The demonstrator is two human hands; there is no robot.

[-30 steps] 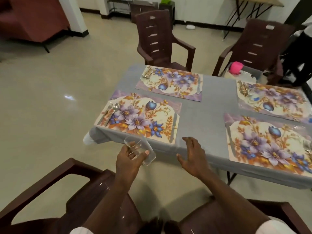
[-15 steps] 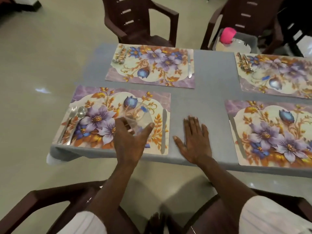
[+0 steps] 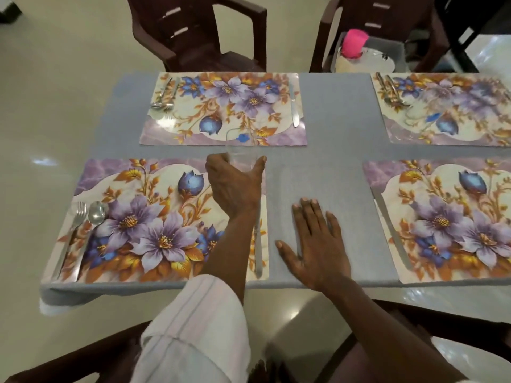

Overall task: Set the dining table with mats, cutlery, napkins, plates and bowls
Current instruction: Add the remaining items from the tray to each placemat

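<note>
One grey tablecloth (image 3: 331, 128) carries four floral mats (image 3: 143, 236). My right hand (image 3: 315, 244) lies flat on bare cloth, just right of and nearer me than the grip. My left hand (image 3: 235, 186) curls round a clear glass (image 3: 242, 152) at one mat's far right corner. A knife (image 3: 258, 252) lies under that forearm.

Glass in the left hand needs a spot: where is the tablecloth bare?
Bare tablecloth lies between the far-left mat and far-right mat, and between near-left mat and near-right mat beyond the flat right hand. Mat sides are crowded with cutlery.
</note>
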